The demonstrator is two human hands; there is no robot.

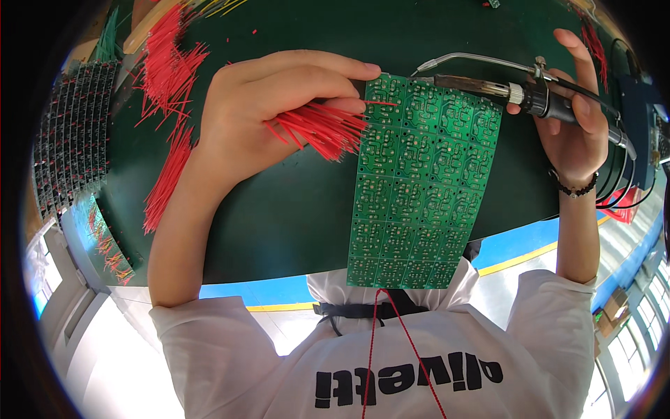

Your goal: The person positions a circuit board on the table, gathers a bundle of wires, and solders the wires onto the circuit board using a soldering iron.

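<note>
A green circuit board panel (pixel 422 188), divided into many small repeated sections, reaches from mid-table toward my body. My left hand (pixel 283 98) is closed round a bundle of red wires (pixel 324 133), its fingertips by the panel's far left corner. One red wire sticks out from the bundle over the panel's upper left section. My right hand (pixel 576 119) grips a soldering iron (pixel 534 98) with a thin metal tube fixed along it. The iron's tip points left, close to the panel's far edge; whether it touches cannot be made out.
Loose red wires (pixel 164 63) lie in a heap at the far left, with another bunch (pixel 169 181) beside my left forearm. Stacked dark circuit boards (pixel 73 140) stand at the left edge. Black cables (pixel 618 174) loop near my right wrist, beside a dark blue box (pixel 638 98).
</note>
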